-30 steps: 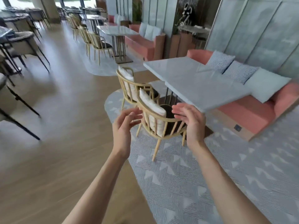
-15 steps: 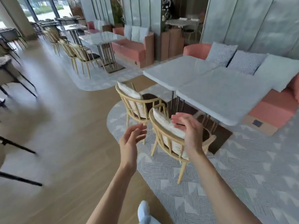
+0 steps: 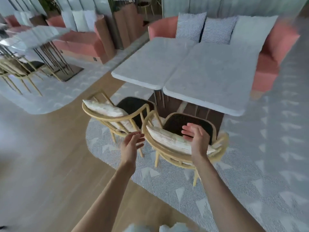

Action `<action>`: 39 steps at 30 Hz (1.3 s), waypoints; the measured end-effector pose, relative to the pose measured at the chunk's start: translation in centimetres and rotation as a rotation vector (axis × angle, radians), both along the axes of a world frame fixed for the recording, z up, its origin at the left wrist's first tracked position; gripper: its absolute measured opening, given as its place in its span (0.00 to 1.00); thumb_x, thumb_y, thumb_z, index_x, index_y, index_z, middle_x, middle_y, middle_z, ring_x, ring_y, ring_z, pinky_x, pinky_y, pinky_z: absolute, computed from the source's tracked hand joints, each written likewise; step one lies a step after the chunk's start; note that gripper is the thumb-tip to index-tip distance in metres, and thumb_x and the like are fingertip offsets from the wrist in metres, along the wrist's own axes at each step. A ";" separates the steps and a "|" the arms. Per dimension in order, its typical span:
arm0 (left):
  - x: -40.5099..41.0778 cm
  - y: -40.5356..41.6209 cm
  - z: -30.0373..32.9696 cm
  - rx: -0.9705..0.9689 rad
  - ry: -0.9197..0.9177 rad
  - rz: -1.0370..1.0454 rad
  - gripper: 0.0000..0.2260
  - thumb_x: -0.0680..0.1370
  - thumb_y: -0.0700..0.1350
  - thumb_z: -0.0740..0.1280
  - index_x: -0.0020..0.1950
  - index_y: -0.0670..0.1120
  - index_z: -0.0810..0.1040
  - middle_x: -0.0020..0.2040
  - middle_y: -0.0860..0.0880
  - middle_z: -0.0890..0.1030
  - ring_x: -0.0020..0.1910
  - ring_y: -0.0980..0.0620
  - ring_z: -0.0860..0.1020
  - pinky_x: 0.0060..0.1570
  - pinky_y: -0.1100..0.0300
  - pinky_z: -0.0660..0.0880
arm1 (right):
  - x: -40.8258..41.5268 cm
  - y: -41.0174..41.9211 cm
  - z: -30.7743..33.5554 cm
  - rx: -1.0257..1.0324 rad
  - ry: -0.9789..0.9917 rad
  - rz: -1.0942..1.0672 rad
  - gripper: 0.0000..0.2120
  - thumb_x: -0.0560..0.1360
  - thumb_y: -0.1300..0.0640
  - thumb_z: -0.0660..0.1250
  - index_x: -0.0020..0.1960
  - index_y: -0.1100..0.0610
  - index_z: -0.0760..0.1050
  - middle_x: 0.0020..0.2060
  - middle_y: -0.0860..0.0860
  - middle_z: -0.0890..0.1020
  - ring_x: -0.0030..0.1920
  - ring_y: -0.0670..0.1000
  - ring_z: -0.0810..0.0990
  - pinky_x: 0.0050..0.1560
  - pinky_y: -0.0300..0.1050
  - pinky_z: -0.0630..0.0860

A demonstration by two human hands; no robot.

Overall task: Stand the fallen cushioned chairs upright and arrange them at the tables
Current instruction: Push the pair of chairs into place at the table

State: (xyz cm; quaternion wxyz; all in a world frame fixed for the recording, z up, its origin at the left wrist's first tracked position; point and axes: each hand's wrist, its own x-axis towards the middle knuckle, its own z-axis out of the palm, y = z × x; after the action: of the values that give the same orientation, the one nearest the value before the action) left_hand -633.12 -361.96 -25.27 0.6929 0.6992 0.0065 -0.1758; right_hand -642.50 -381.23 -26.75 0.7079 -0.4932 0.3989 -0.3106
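Your patterned rug (image 3: 217,190) lies on the wooden floor (image 3: 41,164). Two upright chairs (image 3: 175,153) and two tables (image 3: 209,77) stand on the rug.

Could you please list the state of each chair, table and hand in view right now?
Near chair: upright, on the rug, facing the tables.
Far chair: upright, beside it.
Tables: two, pushed together, tops bare.
Left hand: open, holding nothing, by the near chair's backrest.
Right hand: open, over the near chair's back cushion; contact unclear.
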 end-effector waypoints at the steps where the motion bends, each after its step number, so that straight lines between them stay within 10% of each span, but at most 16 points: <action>1: 1.1 -0.7 -0.7 0.010 0.033 -0.022 0.08 0.82 0.41 0.62 0.54 0.42 0.81 0.50 0.44 0.85 0.51 0.46 0.83 0.54 0.51 0.79 | 0.2 -0.4 -1.0 0.025 0.041 -0.032 0.11 0.79 0.61 0.62 0.55 0.62 0.82 0.46 0.58 0.87 0.47 0.57 0.86 0.48 0.53 0.82; 5: 5.7 -3.8 -4.2 0.062 0.181 -0.087 0.06 0.81 0.41 0.64 0.52 0.43 0.80 0.48 0.45 0.84 0.51 0.46 0.80 0.52 0.50 0.77 | 1.2 -1.9 -5.3 0.133 0.239 -0.196 0.12 0.80 0.61 0.63 0.58 0.66 0.80 0.45 0.58 0.86 0.42 0.57 0.84 0.44 0.50 0.81; 11: 12.8 -7.4 -11.3 0.277 0.532 -0.139 0.15 0.80 0.42 0.67 0.65 0.41 0.73 0.75 0.42 0.66 0.65 0.40 0.74 0.59 0.38 0.76 | 2.4 -3.1 -11.0 0.249 0.707 -0.366 0.16 0.80 0.60 0.63 0.65 0.65 0.73 0.45 0.62 0.81 0.47 0.62 0.81 0.46 0.57 0.81; 17: 16.1 -8.5 -14.3 0.481 0.765 -0.195 0.18 0.79 0.42 0.67 0.67 0.41 0.71 0.61 0.41 0.71 0.57 0.40 0.71 0.55 0.40 0.76 | 1.6 -2.7 -13.5 0.506 0.907 -0.411 0.21 0.78 0.60 0.66 0.68 0.67 0.69 0.54 0.63 0.80 0.43 0.57 0.81 0.27 0.42 0.79; 20: 17.1 -8.4 -15.1 0.532 0.769 -0.236 0.17 0.79 0.41 0.66 0.66 0.39 0.72 0.53 0.41 0.75 0.46 0.41 0.77 0.58 0.40 0.78 | 2.0 -2.8 -14.5 0.594 0.906 -0.366 0.19 0.77 0.61 0.69 0.66 0.66 0.72 0.54 0.62 0.81 0.37 0.53 0.80 0.44 0.49 0.85; 24: 17.8 -8.8 -16.1 0.536 0.762 -0.258 0.16 0.79 0.36 0.66 0.67 0.38 0.72 0.58 0.39 0.78 0.45 0.41 0.79 0.57 0.41 0.79 | 2.5 -3.1 -15.5 0.672 0.808 -0.304 0.12 0.78 0.62 0.69 0.60 0.64 0.73 0.46 0.61 0.79 0.48 0.60 0.84 0.31 0.46 0.83; 29: 17.5 -10.0 -17.5 0.529 0.792 -0.291 0.16 0.81 0.36 0.63 0.69 0.35 0.70 0.44 0.41 0.75 0.50 0.39 0.77 0.50 0.40 0.80 | 3.3 -3.5 -17.4 0.788 0.745 -0.240 0.20 0.80 0.64 0.66 0.70 0.62 0.66 0.51 0.66 0.80 0.41 0.65 0.86 0.49 0.60 0.84; 39: 18.4 -12.1 -18.9 0.651 0.743 -0.135 0.10 0.79 0.31 0.65 0.60 0.32 0.73 0.54 0.33 0.80 0.43 0.36 0.82 0.31 0.39 0.81 | 4.0 -5.2 -18.2 0.736 0.777 -0.307 0.22 0.80 0.64 0.67 0.70 0.59 0.63 0.53 0.66 0.81 0.40 0.66 0.87 0.45 0.59 0.85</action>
State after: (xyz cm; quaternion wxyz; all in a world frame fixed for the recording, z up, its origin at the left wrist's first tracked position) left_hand -614.69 -374.01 -44.14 0.3769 0.7682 0.2622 -0.4462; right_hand -638.55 -386.47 -44.99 0.5810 -0.2281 0.7800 -0.0456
